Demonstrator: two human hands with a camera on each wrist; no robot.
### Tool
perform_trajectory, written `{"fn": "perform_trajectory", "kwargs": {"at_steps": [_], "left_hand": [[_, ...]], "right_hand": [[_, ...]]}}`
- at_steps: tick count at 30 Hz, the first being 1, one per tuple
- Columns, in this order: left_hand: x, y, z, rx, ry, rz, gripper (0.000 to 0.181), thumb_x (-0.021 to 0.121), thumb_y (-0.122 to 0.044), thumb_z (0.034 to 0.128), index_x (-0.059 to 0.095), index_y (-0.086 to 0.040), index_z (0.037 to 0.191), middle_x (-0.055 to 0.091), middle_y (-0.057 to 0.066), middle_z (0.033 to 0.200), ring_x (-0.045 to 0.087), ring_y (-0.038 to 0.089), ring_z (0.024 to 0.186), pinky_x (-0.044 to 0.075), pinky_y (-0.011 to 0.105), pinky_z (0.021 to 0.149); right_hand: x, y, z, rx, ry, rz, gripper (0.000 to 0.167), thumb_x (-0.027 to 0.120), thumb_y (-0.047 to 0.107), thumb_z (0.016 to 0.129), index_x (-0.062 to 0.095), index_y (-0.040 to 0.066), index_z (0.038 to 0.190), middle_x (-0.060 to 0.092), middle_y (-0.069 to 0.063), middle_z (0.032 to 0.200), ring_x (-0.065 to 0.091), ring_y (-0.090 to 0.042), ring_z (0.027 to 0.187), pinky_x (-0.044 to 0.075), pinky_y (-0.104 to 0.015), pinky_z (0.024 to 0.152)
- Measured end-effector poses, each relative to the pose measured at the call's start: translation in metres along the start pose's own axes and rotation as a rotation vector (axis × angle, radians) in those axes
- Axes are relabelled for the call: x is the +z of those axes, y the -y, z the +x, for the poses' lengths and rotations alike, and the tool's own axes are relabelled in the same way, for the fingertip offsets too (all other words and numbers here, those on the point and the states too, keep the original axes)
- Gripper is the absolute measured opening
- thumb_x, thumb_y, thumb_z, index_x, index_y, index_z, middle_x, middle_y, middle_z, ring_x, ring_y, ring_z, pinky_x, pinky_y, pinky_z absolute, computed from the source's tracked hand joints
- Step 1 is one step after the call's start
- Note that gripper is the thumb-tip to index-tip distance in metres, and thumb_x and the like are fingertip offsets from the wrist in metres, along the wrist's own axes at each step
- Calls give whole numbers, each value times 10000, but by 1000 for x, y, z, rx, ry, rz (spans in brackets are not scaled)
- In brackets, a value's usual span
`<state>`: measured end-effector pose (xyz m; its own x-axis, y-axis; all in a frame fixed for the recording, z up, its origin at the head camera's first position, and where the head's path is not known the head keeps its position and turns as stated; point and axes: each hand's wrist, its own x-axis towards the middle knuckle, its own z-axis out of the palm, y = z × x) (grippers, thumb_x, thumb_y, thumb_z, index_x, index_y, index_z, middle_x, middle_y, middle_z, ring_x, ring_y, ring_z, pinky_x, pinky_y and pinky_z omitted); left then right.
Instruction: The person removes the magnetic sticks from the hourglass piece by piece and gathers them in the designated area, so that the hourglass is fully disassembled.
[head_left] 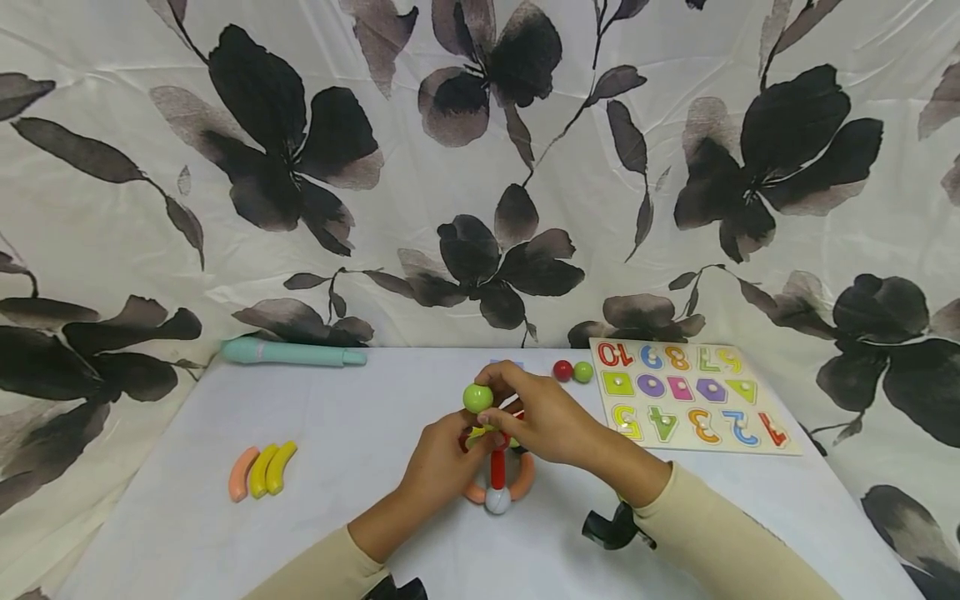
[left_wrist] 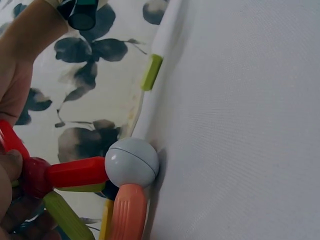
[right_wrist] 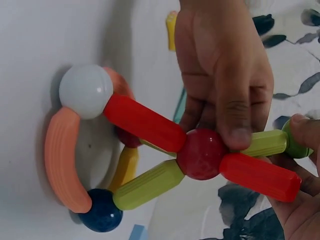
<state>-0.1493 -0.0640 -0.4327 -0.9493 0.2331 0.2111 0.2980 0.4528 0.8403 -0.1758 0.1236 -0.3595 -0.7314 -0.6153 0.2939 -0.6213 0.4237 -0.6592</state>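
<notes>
A toy of coloured sticks and balls stands on the table, with a ring of curved sticks at its base. The ring joins a white ball [right_wrist: 86,91], a dark blue ball [right_wrist: 101,210] and a dark red ball partly hidden. Straight red and green sticks slope up to a red ball [right_wrist: 202,154]. My left hand [head_left: 438,454] grips the toy around this ball, thumb against it. From there a red stick [right_wrist: 261,176] and a green stick [right_wrist: 267,143] extend upward. My right hand [head_left: 551,417] pinches a green ball [head_left: 477,398] at the green stick's end.
One orange and two yellow curved sticks [head_left: 273,468] lie at the left. A turquoise tube-like object [head_left: 292,352] lies along the back edge. Loose red [head_left: 562,371] and green balls [head_left: 583,372] sit beside a number-and-shape puzzle board [head_left: 712,443]. Floral cloth [head_left: 420,183] hangs behind.
</notes>
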Motion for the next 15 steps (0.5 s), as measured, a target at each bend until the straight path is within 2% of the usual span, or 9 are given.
{"fn": "perform_trajectory", "kwargs": {"at_steps": [7,15], "left_hand": [[0,0,1,14,-3,21,165,760,-249,949,722,-142,1069,725,-81,923,603,135,758,499,278,609],[-1,0,2,29,6,27,147,764,-246,945,736,-167,1066,738,-100,930,614,124,774,503,274,633]], "right_hand": [[1,2,0,-7,-6,3,376,751,128,951,555,120,1272,671,47,1066,651,-86,991,569,-264,839],[2,5,-1,48,-28,19,396,726,130,971,536,111,1318,675,25,1105,659,-105,992,569,-241,800]]}}
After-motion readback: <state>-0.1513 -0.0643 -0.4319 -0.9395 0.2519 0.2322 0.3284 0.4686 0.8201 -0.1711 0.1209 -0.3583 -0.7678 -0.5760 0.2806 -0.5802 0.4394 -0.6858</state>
